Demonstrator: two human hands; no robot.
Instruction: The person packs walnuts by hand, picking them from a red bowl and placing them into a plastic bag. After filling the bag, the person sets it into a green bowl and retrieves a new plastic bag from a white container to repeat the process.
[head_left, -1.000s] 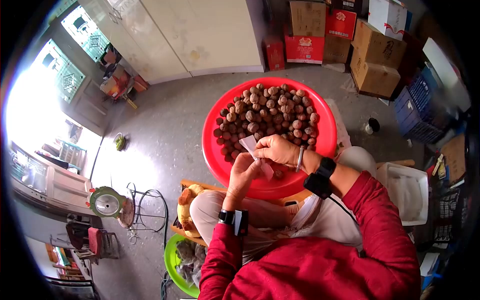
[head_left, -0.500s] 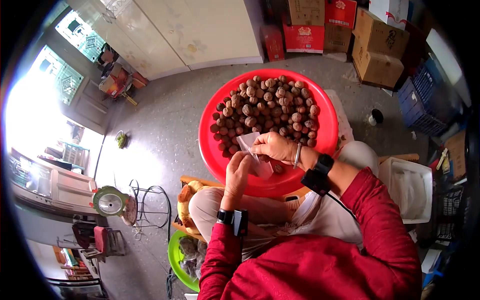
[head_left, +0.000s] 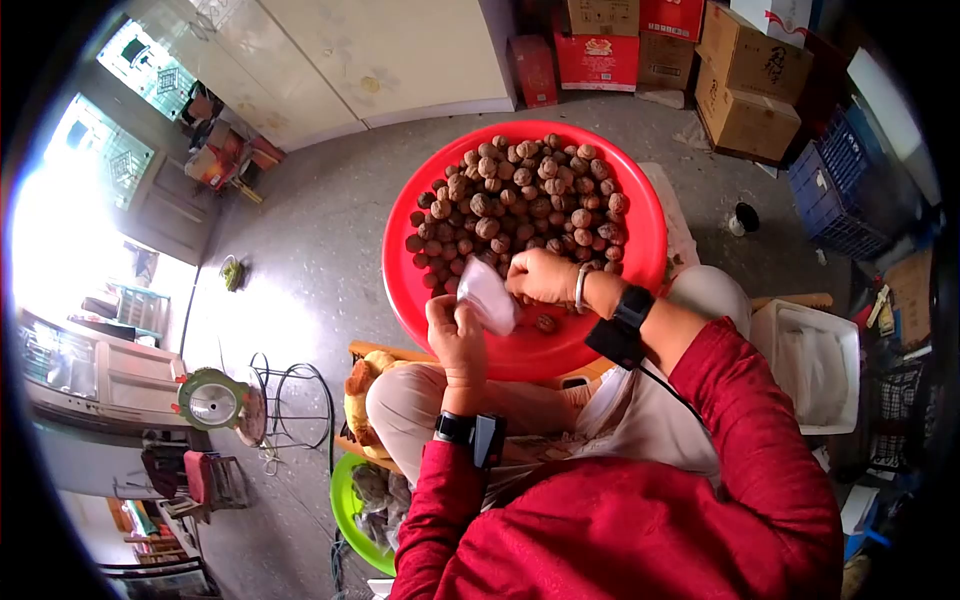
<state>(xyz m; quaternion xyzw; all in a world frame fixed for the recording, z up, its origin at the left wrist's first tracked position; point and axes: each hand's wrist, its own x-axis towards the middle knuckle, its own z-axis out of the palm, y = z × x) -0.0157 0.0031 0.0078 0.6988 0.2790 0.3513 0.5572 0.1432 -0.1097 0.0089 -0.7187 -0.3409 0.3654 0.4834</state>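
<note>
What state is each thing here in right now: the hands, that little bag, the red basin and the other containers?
left hand: closed on the small plastic bag
right hand: gripping the bag's other side
small plastic bag: held between both hands over the basin
red basin: holds a heap of walnuts
walnuts: whole, in their shells
green basin: holds dark scraps
white tub: open

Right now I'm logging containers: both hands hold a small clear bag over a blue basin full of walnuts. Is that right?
Not quite: the basin is red, not blue, as the head view shows. The rest stands: the left hand and right hand hold a small clear bag over it, and it is full of walnuts.
</note>
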